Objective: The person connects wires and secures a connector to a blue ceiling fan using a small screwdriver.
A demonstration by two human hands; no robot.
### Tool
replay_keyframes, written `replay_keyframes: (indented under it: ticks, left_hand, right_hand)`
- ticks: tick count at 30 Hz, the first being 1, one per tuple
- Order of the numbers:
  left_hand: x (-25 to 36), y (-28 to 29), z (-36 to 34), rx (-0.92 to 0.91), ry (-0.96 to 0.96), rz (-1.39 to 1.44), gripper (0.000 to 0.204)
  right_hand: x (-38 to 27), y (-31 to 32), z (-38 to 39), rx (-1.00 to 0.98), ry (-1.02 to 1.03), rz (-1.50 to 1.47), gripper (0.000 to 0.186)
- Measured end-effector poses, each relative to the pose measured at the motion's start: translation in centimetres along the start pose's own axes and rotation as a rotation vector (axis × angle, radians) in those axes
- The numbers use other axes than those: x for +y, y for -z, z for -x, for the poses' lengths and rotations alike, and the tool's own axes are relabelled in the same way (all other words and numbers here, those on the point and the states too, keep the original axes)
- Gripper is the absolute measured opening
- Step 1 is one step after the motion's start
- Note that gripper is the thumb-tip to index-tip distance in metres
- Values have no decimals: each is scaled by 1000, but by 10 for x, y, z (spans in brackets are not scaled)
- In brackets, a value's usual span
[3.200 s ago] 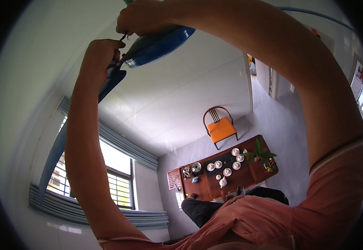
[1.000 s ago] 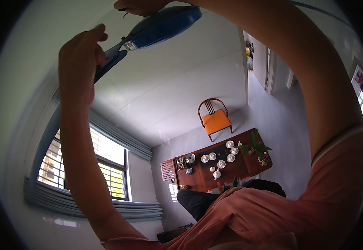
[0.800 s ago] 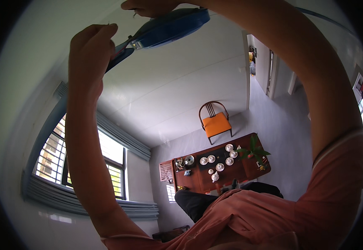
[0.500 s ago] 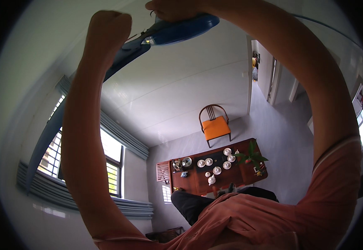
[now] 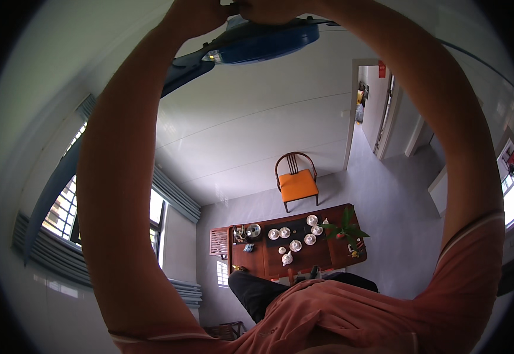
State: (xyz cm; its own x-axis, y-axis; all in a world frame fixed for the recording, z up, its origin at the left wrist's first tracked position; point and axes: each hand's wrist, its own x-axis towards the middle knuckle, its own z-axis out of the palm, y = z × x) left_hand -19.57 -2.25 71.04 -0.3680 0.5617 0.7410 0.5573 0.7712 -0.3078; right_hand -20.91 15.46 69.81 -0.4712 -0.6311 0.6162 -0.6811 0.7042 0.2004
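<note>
Since a moment ago our left hand has joined our right hand, both grips clamped on the blue ceiling-fan hub.

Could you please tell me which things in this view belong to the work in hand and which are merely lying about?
In hand: blue fan blade, left hand, right hand.
Lying about: orange chair, wooden table, cups, potted plant.

Both my arms reach up, elbows bent outward, forming an arch. My left hand and right hand meet at the top, fingers curled in a closed grip.
</note>
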Motion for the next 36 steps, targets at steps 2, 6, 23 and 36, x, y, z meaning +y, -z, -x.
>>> replay_keyframes:
  ticks: [2,6,23,36]
  left_hand:
    - [-1,-4,4,11,17,7,19]
    - [-4,-10,14,66,-46,8,13]
    - [-42,-24,33,337,-152,-134,6]
    - [-19,-8,19,113,86,-81,23]
  right_hand:
    - [-2,-4,-1,18,2,-1,27]
    - [-12,-3,1,78,-69,-81,27]
    - [-92,32,44,-124,82,-389,33]
    - [-88,4,210,-254,-9,-713,15]
